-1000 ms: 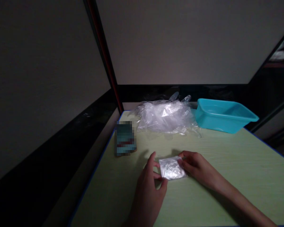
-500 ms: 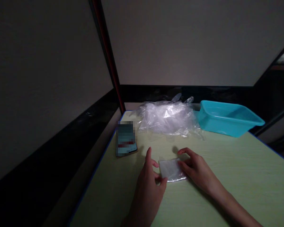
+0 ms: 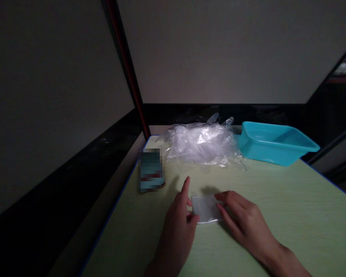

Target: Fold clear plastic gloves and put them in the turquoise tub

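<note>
A flat, folded piece of clear plastic film (image 3: 205, 209), roughly square, lies on the table between my two hands. My left hand (image 3: 178, 223) stands at its left side with the index finger pointing up and away. The left thumb touches the near left corner, and the other fingertips are by the left edge. Over the right part of the film, my right hand (image 3: 243, 215) rests palm down. Its fingertips and thumb touch the top with a small gap between them, and the film's right edge is hidden beneath this hand.
Behind the hands lies a heap of crumpled clear plastic gloves (image 3: 202, 144). A turquoise plastic basin (image 3: 272, 152) stands at the back right. On the left, a phone (image 3: 150, 169) with a blurred-out screen lies near the table's (image 3: 288, 200) blue edge. Walls rise behind and left.
My right hand has turned over more, its fingers now lying across the top of the film and closer to the thumb. My left hand has barely shifted. The whole view has slid slightly.
</note>
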The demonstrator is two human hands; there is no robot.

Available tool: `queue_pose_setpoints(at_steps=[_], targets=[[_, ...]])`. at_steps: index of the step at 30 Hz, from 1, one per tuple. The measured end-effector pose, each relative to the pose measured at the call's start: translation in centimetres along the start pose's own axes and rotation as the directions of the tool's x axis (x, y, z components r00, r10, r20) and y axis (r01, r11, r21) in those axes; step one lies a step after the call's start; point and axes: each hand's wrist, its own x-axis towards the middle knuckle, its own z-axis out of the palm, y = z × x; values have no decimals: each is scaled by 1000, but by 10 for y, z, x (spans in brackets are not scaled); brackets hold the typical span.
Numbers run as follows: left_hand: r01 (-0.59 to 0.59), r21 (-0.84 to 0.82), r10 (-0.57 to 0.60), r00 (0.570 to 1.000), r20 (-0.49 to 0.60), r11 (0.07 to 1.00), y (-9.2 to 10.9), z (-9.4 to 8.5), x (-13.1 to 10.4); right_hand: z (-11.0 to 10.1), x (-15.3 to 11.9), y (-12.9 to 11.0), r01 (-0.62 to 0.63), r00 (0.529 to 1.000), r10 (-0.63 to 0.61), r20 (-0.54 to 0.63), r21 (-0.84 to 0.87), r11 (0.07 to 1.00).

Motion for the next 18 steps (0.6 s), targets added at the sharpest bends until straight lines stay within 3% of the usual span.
queue_pose_setpoints(at_steps=[3,9,18], targets=[[-21,-21,21,1000,5,1000,-3,0,0,3,1,-4,149,983,-136,126,-100,984],[-15,-42,16,1000,26,999,-6,0,2,5,3,-4,285,914,-192,358,-228,931],[32,-36,-32,999,1,999,-7,1,7,9,-5,0,296,885,-202,419,-173,939]])
